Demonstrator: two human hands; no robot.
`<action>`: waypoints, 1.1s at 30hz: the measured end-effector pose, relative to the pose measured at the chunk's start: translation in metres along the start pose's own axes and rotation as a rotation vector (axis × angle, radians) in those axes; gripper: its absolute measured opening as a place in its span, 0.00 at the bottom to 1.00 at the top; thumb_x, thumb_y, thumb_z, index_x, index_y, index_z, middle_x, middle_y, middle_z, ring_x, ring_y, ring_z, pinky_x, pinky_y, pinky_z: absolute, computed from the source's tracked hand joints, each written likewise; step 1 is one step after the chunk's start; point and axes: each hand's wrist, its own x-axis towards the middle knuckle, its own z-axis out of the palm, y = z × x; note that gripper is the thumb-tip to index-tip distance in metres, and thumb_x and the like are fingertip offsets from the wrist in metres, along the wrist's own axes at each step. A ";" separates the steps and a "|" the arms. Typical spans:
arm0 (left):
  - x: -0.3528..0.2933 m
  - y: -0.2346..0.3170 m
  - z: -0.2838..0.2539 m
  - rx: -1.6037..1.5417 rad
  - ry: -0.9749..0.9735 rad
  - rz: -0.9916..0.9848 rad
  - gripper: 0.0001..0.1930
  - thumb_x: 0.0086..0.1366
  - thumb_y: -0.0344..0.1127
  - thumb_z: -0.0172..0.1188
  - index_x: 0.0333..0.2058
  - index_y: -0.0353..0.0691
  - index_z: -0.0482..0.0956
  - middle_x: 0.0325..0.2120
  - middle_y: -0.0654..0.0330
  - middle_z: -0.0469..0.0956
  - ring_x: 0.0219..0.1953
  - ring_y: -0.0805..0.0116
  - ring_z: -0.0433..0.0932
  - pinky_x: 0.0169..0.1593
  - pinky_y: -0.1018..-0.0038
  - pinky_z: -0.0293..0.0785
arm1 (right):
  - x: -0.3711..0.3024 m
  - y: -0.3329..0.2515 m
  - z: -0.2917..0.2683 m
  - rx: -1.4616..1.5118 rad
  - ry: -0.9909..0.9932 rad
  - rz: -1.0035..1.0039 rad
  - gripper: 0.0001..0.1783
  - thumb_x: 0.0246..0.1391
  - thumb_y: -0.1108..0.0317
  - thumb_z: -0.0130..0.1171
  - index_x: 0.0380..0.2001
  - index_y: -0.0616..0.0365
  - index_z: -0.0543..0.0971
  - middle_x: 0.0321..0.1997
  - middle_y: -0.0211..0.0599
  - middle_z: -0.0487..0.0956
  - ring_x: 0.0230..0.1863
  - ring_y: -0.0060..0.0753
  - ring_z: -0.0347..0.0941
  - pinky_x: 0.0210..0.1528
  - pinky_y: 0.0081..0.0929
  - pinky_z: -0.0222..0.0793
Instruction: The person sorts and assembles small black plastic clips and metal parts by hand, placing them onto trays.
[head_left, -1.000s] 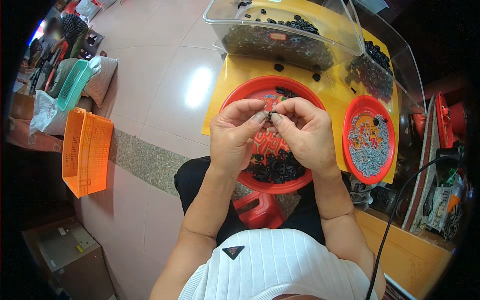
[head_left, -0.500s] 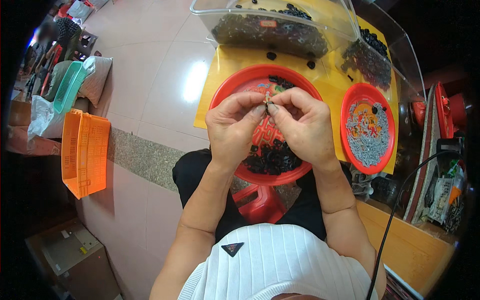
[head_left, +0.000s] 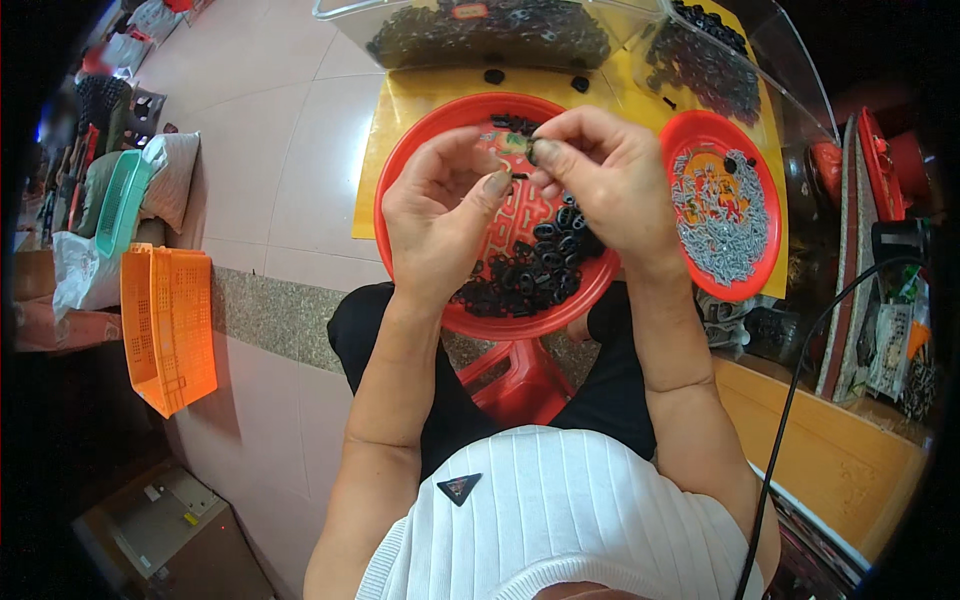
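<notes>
Over a large round red tray (head_left: 392, 150), my left hand (head_left: 432, 222) is raised, thumb and fingers apart, with nothing clearly held between them. Close beside it, my right hand (head_left: 622, 190) pinches a small dark part (head_left: 532, 150) between thumb and forefinger; its exact kind is too small to make out. Small black plastic pieces (head_left: 540, 262) lie heaped in the near side of the tray, some of them ring-shaped. A few more black pieces (head_left: 512, 122) sit at its far side, partly behind my right fingers.
To the right stands a smaller red plate (head_left: 672, 140) of silver screws (head_left: 722, 240) with one black piece. Clear bins (head_left: 490, 35) of black parts are on the yellow table (head_left: 375, 190). An orange crate (head_left: 185, 330) is on the left floor; a black cable (head_left: 790, 400) hangs at right.
My hands were together at one small part; now they have come apart, the left opening and the part staying in my right fingers. The whole view has shifted slightly.
</notes>
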 end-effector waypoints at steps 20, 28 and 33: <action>-0.003 -0.010 0.002 0.149 -0.121 -0.181 0.05 0.50 0.19 0.56 0.28 0.31 0.73 0.23 0.59 0.76 0.24 0.75 0.74 0.29 0.82 0.69 | 0.000 -0.003 -0.019 -0.005 0.044 -0.047 0.03 0.49 0.75 0.52 0.28 0.64 0.73 0.23 0.28 0.73 0.23 0.14 0.67 0.24 0.13 0.65; 0.004 -0.008 -0.013 -0.235 -0.081 -0.251 0.06 0.50 0.21 0.58 0.29 0.30 0.75 0.22 0.60 0.76 0.23 0.80 0.73 0.26 0.86 0.68 | -0.002 -0.004 -0.002 0.063 -0.086 0.051 0.03 0.50 0.75 0.52 0.29 0.64 0.72 0.23 0.28 0.72 0.24 0.15 0.68 0.26 0.12 0.66; 0.002 -0.009 -0.010 -0.137 -0.005 -0.246 0.06 0.52 0.22 0.58 0.31 0.30 0.76 0.24 0.59 0.77 0.24 0.80 0.73 0.26 0.86 0.68 | -0.001 0.002 0.010 0.108 -0.097 0.055 0.05 0.52 0.73 0.52 0.30 0.64 0.72 0.24 0.29 0.73 0.24 0.15 0.69 0.26 0.11 0.66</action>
